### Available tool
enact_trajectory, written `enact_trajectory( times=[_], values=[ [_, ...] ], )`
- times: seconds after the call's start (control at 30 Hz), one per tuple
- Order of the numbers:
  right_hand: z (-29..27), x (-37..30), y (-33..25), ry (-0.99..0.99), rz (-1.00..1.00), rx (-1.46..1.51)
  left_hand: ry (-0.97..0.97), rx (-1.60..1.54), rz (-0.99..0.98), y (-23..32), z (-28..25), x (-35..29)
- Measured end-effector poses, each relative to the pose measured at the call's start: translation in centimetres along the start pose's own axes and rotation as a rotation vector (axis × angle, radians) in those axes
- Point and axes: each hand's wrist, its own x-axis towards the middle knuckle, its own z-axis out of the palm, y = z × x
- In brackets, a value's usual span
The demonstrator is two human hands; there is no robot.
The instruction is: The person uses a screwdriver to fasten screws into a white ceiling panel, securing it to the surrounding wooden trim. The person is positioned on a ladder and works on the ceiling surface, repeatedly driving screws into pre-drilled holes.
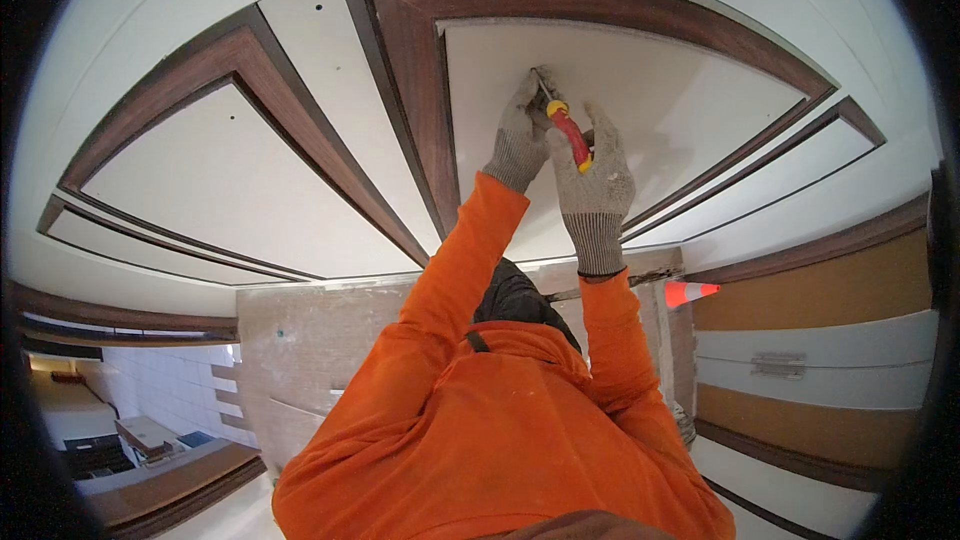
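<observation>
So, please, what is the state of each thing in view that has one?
Screwdriver: in the right hand, tilted.
Left hand: fingers bent, near the shaft.
Work gloves: worn, both hands.
Orange sleeves: down to the wrists.
White panel: inside brown frame.
Traffic cone: apart from both hands.

orange cone, right | tan-and-white panel, far right | white tiled wall, lower left

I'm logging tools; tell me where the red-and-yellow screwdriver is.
In the head view, the screwdriver is above and right of centre, shaft by the left hand, handle at the right hand.
</observation>
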Motion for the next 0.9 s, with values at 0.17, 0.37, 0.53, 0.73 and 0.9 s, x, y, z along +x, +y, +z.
enact_trajectory(
  times=[0.17,0.37,0.53,0.73,0.9],
  values=[
    [-0.5,-0.6,0.7,-0.036,0.074,0.012,-0.056,-0.176,-0.030,-1.3,-0.6,0.3],
    [0.7,-0.1,1.4,0.276,-0.252,-0.131,-0.005,-0.154,-0.014,-0.6,0.0,0.1],
    [0.0,0.2,-0.9,-0.007,0.120,-0.002,-0.070,-0.152,-0.020,0.2,0.0,0.0],
    [0.5,-0.2,-0.7,0.211,-0.190,-0.113,-0.100,-0.101,-0.028,0.0,-0.7,0.3],
    [0.1,0.2,-1.0,0.209,-0.209,-0.054,-0.091,-0.035,-0.016,-0.1,-1.2,1.0]
  ],
)
